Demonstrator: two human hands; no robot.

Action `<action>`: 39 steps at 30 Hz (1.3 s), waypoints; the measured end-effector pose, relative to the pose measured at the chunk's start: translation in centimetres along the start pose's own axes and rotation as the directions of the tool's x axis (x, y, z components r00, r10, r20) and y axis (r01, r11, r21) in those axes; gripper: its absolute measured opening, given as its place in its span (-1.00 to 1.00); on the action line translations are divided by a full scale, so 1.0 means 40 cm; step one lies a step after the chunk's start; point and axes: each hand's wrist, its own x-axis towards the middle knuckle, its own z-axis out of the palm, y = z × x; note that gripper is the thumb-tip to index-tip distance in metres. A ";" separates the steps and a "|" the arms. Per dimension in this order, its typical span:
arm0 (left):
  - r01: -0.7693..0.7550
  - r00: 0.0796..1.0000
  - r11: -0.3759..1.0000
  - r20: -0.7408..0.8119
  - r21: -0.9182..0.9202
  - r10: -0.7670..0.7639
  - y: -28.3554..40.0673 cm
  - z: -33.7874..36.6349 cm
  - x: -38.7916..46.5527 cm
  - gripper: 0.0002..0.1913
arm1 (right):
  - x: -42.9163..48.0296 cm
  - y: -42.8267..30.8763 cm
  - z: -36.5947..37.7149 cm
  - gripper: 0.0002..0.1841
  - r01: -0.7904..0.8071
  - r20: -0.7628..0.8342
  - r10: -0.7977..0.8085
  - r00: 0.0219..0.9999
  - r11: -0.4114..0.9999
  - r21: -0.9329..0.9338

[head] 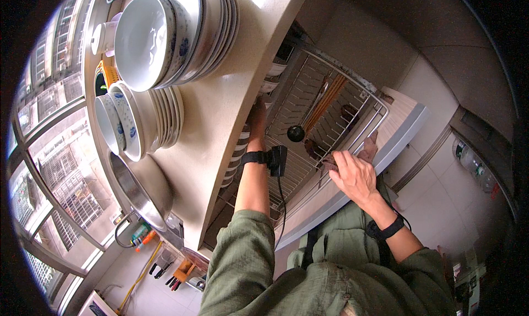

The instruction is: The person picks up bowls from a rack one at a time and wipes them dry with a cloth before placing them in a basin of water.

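My left hand (257,117) reaches under the countertop edge, into the back of an open pull-out drawer with a wire rack (301,76). It is dark and its fingers are mostly hidden, close to stacked bowls (268,84); whether it grips one is unclear. Over the rack's front rail, my right hand (353,177) has its fingers closed on a brown cloth (368,148). Chopsticks (326,103) and a round black utensil head (296,133) lie in the rack. A row of white dishes (235,159) stands beside my left forearm, partly under the counter.
On the countertop (219,121) stand stacked plates and bowls (144,43), with another stack (140,117) beside a metal basin (144,187). The drawer front (396,146) juts out near my body. Plastic bottles (475,167) lie at the right. A cable hangs from my left wrist device.
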 end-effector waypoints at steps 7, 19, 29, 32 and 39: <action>-0.114 0.993 0.857 0.088 0.502 0.081 -0.036 -0.009 -0.010 -0.43 | 0.000 0.000 0.000 -0.55 0.001 0.010 -0.001 1.000 1.000 -0.020; -0.069 0.941 0.994 -0.327 0.083 0.093 -0.009 -0.068 -0.070 -0.43 | 0.009 -0.007 -0.008 -0.53 0.014 0.029 -0.013 0.999 0.999 -0.040; 0.604 0.797 -0.032 0.602 -0.796 0.051 0.186 -0.323 -0.239 -0.29 | 0.013 0.010 -0.007 -0.59 -0.030 -0.003 0.030 1.000 0.999 -0.029; 0.776 0.619 -0.368 0.730 -0.512 0.289 0.196 -0.401 -0.310 -0.22 | 0.012 0.016 0.005 -0.62 -0.023 -0.022 0.022 1.000 0.999 -0.029; 0.736 0.660 -0.523 0.631 -0.431 0.409 0.156 -0.552 -0.418 -0.17 | 0.032 0.035 0.001 -0.63 -0.037 -0.005 0.037 0.999 0.999 0.013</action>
